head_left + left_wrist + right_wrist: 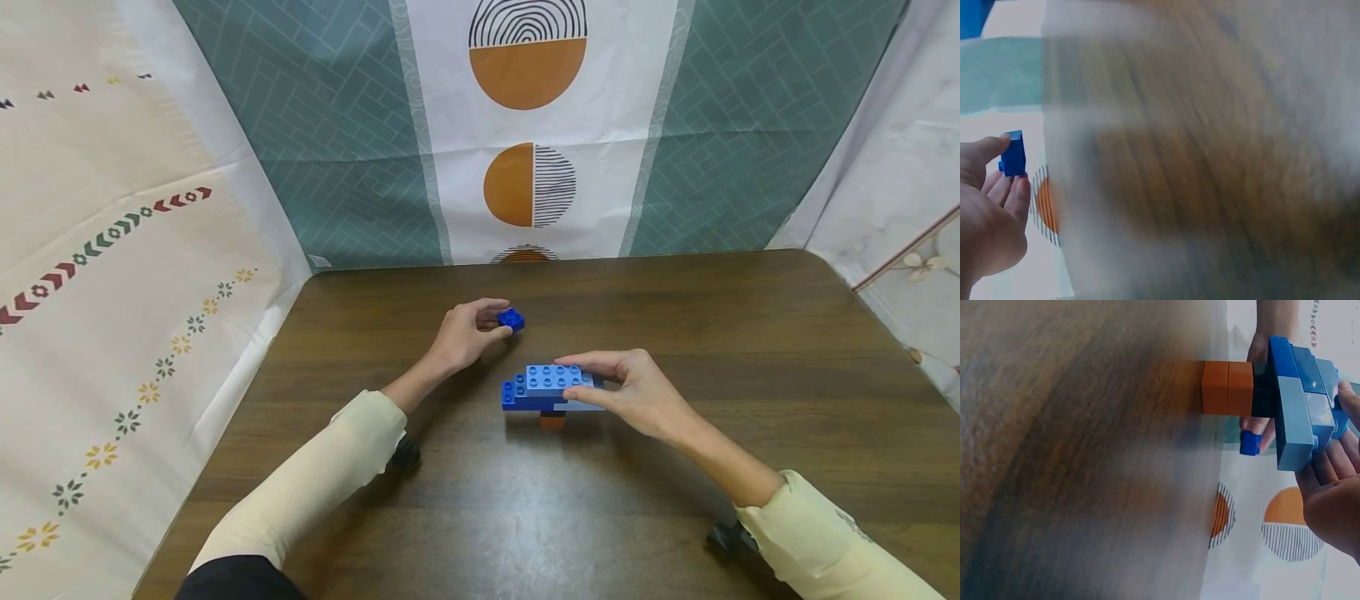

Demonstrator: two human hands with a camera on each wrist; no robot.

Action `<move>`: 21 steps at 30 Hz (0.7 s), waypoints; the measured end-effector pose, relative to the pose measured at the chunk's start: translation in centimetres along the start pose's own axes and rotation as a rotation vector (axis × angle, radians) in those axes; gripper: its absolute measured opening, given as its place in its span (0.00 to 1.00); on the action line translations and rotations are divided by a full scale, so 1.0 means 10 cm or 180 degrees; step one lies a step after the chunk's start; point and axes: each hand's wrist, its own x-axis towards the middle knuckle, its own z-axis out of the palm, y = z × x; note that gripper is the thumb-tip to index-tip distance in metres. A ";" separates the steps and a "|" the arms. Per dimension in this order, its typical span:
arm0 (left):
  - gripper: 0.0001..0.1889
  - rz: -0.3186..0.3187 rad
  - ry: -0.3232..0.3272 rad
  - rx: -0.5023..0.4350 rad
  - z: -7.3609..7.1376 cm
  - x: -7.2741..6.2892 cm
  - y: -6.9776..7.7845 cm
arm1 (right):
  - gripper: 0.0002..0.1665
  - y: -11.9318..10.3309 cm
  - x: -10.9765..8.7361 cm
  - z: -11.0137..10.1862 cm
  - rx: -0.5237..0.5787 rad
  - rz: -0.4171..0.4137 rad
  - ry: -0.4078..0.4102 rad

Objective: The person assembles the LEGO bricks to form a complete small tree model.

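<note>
Between thumb and fingertips, my left hand (465,335) pinches a small dark blue toy brick (512,319) with studs on top. The left wrist view shows that same brick (1014,153) side-on. My right hand (643,392) grips the right end of a stacked brick model (547,381), thumb on the near side and fingers behind. Light blue bricks sit over dark blue ones in its wide stepped top. Underneath, the right wrist view shows a narrow stem of black and orange bricks (1227,387). The small brick is held behind and left of the model, apart from it.
A brown wooden table (675,317) lies under both hands. Patterned cloth (360,167) hangs along its back edge, and an embroidered cream cloth (112,250) runs down the left. Another pale cloth (915,167) covers the right side.
</note>
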 end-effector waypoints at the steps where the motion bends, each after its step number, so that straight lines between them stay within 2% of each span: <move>1: 0.24 0.0030 -0.0014 -0.0024 0.00 -0.02 0.03 | 0.23 0.00 0.00 0.00 0.0003 0.0007 0.0001; 9: 0.24 0.0272 -0.0119 -0.0175 -0.01 -0.15 0.22 | 0.24 -0.01 0.00 0.00 -0.0004 0.0010 -0.0004; 21: 0.22 0.0718 -0.0279 -0.0387 -0.07 -0.30 0.43 | 0.24 -0.01 -0.01 0.01 0.0074 -0.0024 -0.0015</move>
